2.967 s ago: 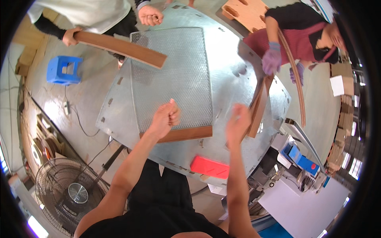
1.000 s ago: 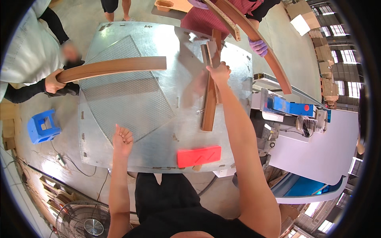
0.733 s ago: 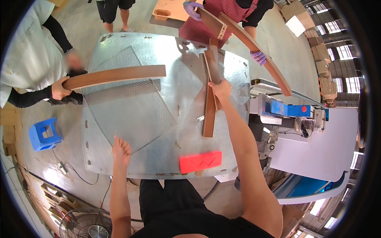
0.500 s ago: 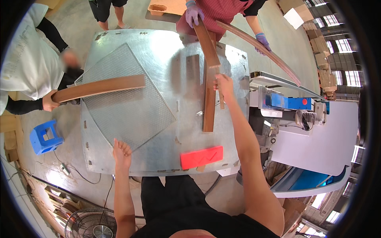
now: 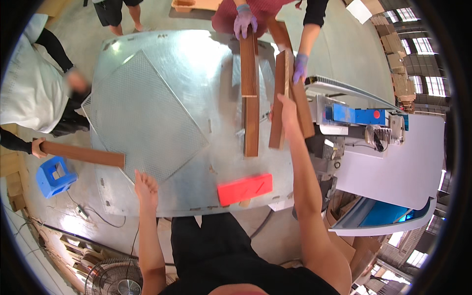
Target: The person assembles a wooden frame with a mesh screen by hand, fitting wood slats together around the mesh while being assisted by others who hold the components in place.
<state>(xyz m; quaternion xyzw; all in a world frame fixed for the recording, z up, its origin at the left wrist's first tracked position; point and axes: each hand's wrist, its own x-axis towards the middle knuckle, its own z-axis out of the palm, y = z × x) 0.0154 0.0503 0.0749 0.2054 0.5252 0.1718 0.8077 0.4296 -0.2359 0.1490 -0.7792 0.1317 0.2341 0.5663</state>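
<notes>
My right hand (image 5: 286,110) is closed around the edge of a brown wooden plank (image 5: 278,118), held upright lengthwise over the right side of the metal table. Beside it lies another brown plank (image 5: 307,118), its far end near a co-worker's purple-gloved hand (image 5: 299,69). Left of these, two planks overlap end to end; the co-worker's other gloved hand (image 5: 244,22) grips the upper plank (image 5: 249,69), above the lower plank (image 5: 251,128). My left hand (image 5: 146,186), fingers curled with nothing visible in them, hovers by the near corner of a wire mesh sheet (image 5: 147,113).
A red block (image 5: 245,189) lies near the front edge of the metal table (image 5: 196,196). At the left a person holds another plank (image 5: 83,153) over a blue stool (image 5: 55,177). A machine with blue parts (image 5: 356,114) stands right of the table; a fan (image 5: 115,278) is at lower left.
My right hand has shifted slightly right and now holds a wide plank instead of a thin strip. The left co-worker's plank swung off the mesh toward me. The far co-worker's planks moved.
</notes>
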